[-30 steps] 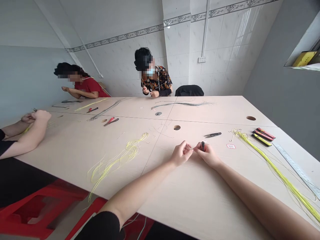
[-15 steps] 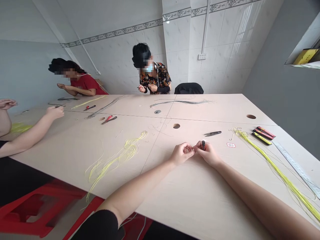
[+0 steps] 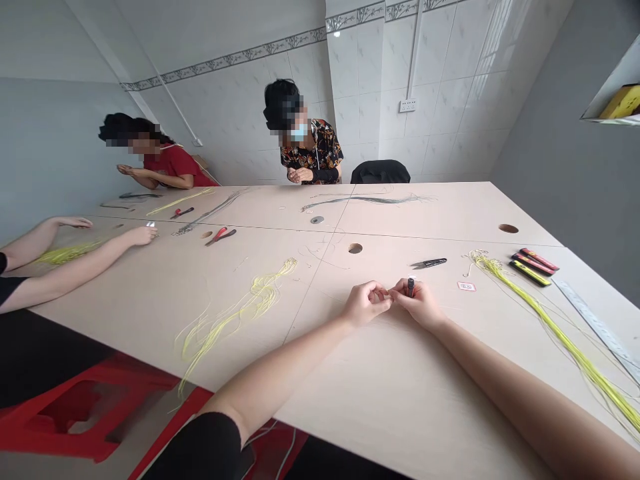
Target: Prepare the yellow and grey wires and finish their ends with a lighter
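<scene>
My left hand (image 3: 369, 303) is closed in a pinch above the table, its fingertips meeting those of my right hand. Whatever lies between them is too small to make out. Closed as well, my right hand (image 3: 416, 303) holds a small tool with a black cylindrical end (image 3: 411, 287) pointing up out of the fist; the rest of it is mostly hidden by the fingers. Just beyond my right hand lie black thread snips (image 3: 429, 263). A small red-edged label (image 3: 467, 286) rests to the right of them.
A bundle of yellow-green cords (image 3: 543, 313) runs down the right side beside a ruler (image 3: 595, 323) and several small dark packs (image 3: 533, 267). Looser yellow cords (image 3: 250, 303) lie left. Red-handled pliers (image 3: 220, 236) and a table hole (image 3: 355, 249) are farther back. Co-workers sit around the table.
My hands stay together with little change. The co-worker at the left has moved both hands farther over the table, with a small white item now visible. The masked co-worker's hands have come together.
</scene>
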`<state>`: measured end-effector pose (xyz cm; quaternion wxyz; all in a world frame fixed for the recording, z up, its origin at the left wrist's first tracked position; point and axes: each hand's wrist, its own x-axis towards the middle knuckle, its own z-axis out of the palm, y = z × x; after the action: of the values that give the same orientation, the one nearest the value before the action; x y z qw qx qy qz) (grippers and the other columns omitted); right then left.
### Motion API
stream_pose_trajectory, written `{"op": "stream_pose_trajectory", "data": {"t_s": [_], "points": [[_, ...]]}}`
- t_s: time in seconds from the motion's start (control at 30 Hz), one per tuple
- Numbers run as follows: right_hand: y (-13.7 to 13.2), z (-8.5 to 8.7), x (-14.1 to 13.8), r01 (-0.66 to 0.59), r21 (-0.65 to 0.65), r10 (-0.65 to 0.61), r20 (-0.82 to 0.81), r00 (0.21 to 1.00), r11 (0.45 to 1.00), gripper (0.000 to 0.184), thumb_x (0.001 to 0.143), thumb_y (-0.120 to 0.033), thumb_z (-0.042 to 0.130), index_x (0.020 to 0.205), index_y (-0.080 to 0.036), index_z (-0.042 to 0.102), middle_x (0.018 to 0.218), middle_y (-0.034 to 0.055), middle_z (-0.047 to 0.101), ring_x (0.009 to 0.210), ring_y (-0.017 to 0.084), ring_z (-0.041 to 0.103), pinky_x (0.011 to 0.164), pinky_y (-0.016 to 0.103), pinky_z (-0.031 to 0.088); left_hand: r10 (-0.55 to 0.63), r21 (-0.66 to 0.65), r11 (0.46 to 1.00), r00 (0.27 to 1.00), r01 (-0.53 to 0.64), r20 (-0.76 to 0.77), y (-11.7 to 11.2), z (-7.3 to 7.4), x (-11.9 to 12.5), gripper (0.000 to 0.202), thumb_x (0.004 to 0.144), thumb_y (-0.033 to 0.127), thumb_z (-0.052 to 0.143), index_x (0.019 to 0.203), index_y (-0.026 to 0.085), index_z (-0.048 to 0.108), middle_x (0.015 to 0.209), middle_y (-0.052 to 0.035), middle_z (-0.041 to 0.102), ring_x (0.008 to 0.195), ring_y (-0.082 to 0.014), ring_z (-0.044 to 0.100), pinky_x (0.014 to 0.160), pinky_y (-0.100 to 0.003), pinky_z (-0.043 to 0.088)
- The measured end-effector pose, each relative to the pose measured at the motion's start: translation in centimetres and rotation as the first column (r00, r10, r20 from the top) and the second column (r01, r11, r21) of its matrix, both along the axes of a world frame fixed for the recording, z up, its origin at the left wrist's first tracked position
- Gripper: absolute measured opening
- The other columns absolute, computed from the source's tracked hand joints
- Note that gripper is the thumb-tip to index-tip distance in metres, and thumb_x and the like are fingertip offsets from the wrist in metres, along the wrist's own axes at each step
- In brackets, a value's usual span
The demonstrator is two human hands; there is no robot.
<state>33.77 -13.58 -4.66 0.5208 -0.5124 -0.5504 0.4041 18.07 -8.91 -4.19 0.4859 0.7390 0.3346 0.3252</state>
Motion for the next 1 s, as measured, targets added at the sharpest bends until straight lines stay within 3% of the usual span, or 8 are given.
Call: {"op": "stream_pose_trajectory", "data": {"t_s": [0.27,0.6,1.0], "points": [[0.29,-0.38,0.04,-0.029,0.024,0.029,-0.009,1.000,0.999,0.026,0.071,-0.039,0.060,0.062,-0.015,0.055,0.053,-0.0026,0.045,0.053,0.009,0.037,0.053,0.025,0.029,0.046,0.027,0.999,0.999,-0.046,-0.008,-0.06,0.12,0.04,0.017,0.064,0.031,0.064,0.071,0.016,0.060,0.064,0.0028,0.056,0.051,-0.0062,0.038,0.049,-0.020,0.031],[0.00,0.10,-0.14,0.041,0.006,-0.041,0.071,0.997,0.999,0.028,0.071,-0.042,0.060,0.065,-0.015,0.057,0.061,0.0006,0.051,0.058,0.010,0.040,0.055,0.025,0.032,0.075,0.033,0.997,0.997,-0.074,-0.031,0.06,-0.03,0.09,0.014,0.065,0.026,0.062,0.073,0.014,0.064,0.065,0.0011,0.060,0.053,-0.0069,0.040,0.051,-0.020,0.034],[-0.07,0.11,-0.18,0.088,-0.016,-0.085,0.127,0.988,0.996,0.027,0.070,-0.041,0.056,0.069,-0.015,0.059,0.057,-0.0008,0.044,0.055,0.010,0.035,0.053,0.025,0.028,0.071,-0.098,0.993,0.997,-0.068,0.028,0.26,-0.15,0.12,0.015,0.067,0.027,0.062,0.071,0.013,0.065,0.069,-0.0028,0.064,0.059,-0.0099,0.049,0.056,-0.022,0.038]]}}
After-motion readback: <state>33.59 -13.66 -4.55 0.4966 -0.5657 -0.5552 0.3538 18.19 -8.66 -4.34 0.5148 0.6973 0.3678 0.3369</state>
